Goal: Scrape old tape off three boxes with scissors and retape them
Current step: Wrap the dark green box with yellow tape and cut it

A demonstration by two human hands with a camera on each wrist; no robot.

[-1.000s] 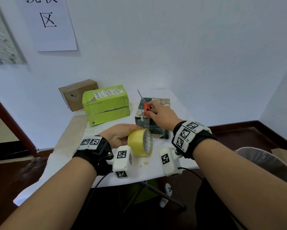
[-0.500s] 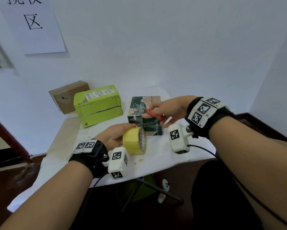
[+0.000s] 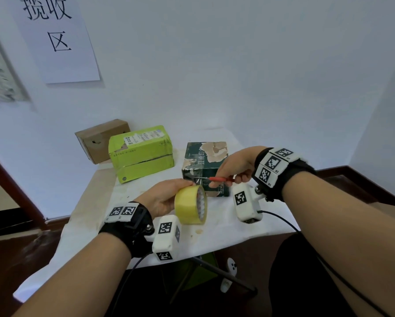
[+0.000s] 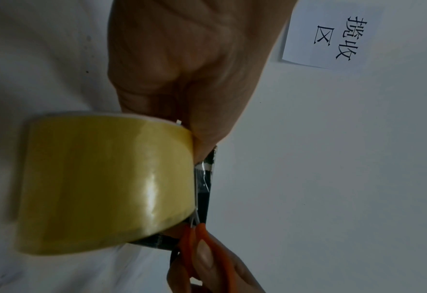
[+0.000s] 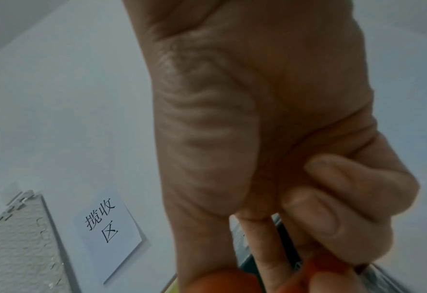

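Yellow tape roll (image 3: pixel 190 204) sitting upright in gripping left hand (image 3: pixel 164 199), right hand (image 3: pixel 234 167) holding orange-handled scissors (image 3: pixel 221 179), blades pointing at dark green box (image 3: pixel 204 167).

We wear a black strap on each wrist (image 3: pixel 132 227), and both forearms are bare. Each strap carries white blocks printed with black square markers (image 3: pixel 274 163). A white camera housing (image 3: pixel 166 239) with the same markers is fixed under each wrist by a metal screw (image 3: pixel 149 227). A black cable (image 3: pixel 281 219) leaves each housing toward the lower frame.
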